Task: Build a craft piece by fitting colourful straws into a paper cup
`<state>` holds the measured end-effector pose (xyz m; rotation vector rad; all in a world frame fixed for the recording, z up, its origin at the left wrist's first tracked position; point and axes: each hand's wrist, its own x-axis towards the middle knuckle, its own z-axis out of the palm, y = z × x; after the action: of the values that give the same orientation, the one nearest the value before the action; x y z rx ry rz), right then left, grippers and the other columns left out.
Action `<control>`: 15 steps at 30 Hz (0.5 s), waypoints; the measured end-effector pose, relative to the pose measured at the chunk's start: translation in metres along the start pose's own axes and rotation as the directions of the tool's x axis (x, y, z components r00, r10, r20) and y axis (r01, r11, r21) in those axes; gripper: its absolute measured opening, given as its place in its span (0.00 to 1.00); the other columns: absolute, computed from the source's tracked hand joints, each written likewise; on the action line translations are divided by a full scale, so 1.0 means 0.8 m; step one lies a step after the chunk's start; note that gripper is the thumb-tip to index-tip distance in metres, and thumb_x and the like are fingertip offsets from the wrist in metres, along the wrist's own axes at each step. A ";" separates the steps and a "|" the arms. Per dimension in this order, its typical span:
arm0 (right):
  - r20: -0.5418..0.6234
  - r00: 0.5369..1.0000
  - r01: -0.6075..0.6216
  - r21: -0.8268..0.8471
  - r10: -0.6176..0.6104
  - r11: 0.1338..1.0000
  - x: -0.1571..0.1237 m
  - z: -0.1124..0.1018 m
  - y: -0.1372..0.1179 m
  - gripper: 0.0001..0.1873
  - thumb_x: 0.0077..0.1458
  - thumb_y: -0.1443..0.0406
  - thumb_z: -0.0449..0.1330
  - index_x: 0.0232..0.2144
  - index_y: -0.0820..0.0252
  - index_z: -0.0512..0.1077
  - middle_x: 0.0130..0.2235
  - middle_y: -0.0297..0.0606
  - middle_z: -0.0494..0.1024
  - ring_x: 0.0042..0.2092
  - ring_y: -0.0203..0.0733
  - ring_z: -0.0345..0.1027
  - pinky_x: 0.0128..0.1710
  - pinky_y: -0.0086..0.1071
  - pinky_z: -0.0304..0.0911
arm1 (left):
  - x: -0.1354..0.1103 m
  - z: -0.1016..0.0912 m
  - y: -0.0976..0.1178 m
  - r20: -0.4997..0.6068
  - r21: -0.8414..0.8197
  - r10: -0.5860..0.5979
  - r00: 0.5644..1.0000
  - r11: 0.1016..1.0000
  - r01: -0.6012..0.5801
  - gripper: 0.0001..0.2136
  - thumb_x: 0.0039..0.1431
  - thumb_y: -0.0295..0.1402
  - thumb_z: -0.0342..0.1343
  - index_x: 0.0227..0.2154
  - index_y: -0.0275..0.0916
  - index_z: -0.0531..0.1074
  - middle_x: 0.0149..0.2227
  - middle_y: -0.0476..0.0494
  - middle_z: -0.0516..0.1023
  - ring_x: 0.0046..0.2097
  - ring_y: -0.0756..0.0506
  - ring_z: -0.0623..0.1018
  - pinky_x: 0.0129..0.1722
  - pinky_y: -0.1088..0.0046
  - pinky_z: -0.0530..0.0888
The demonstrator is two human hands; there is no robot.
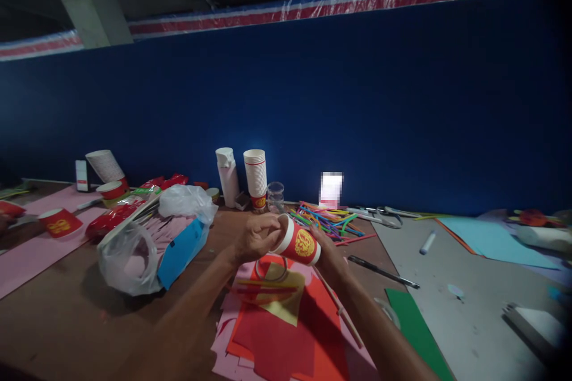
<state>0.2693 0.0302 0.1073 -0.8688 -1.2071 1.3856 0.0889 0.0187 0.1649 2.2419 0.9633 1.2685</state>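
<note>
A red and white paper cup [304, 244] with a gold emblem is tilted sideways between my hands, above a pile of coloured paper. My left hand [258, 238] is closed at the cup's open end, its fingers bent over the rim. From the other side my right hand [325, 245] grips the cup around its base, with most of its fingers hidden behind it. Below the cup lie red paper sheets [279, 339], a yellow sheet [286, 297] and a clear ring [271, 269], perhaps a tape roll.
Colourful pipe-cleaner-like strips [330, 220] lie behind the cup. Stacked paper cups [255, 175] stand against the blue partition [286, 95]. A plastic bag [129, 259] with pink paper sits left. To the right are a black pen [383, 272], green paper [417, 327] and a marker [428, 242].
</note>
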 end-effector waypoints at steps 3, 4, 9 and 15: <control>-0.056 0.995 0.077 -0.007 -0.077 0.997 0.002 -0.001 -0.006 0.22 0.49 0.50 0.55 0.38 0.61 0.73 0.38 0.41 0.76 0.40 0.45 0.67 0.36 0.35 0.62 | 0.002 0.005 0.001 -0.053 0.004 -0.014 0.999 1.000 0.014 0.11 0.56 0.34 0.48 0.30 0.34 0.73 0.41 0.36 0.76 0.46 0.43 0.73 0.48 0.65 0.67; -0.080 0.992 0.098 -0.011 -0.098 0.995 0.003 -0.001 -0.008 0.21 0.50 0.52 0.55 0.38 0.61 0.73 0.39 0.41 0.75 0.41 0.45 0.67 0.37 0.35 0.62 | 0.002 0.006 0.002 -0.087 -0.003 -0.034 0.996 0.999 0.034 0.11 0.57 0.34 0.47 0.31 0.34 0.74 0.42 0.36 0.75 0.48 0.43 0.72 0.50 0.65 0.66; -0.233 0.945 0.202 -0.135 -0.230 0.970 -0.002 0.002 -0.008 0.21 0.50 0.57 0.56 0.45 0.62 0.69 0.46 0.42 0.73 0.46 0.46 0.65 0.44 0.35 0.61 | 0.003 0.010 0.008 -0.229 -0.001 -0.183 0.956 0.982 0.187 0.15 0.60 0.35 0.43 0.33 0.36 0.74 0.41 0.40 0.75 0.46 0.45 0.72 0.49 0.65 0.67; -0.245 0.882 0.324 -0.305 -0.402 0.896 -0.008 0.008 0.006 0.31 0.50 0.60 0.57 0.55 0.60 0.57 0.53 0.45 0.65 0.51 0.45 0.60 0.49 0.37 0.58 | -0.002 0.010 0.025 -0.176 0.243 -0.138 0.975 0.953 0.179 0.08 0.56 0.32 0.51 0.32 0.38 0.75 0.34 0.45 0.77 0.40 0.46 0.70 0.43 0.68 0.68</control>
<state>0.2632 0.0230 0.1033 -0.9329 -1.2474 0.7680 0.1025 0.0039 0.1724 2.2203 1.4116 1.3279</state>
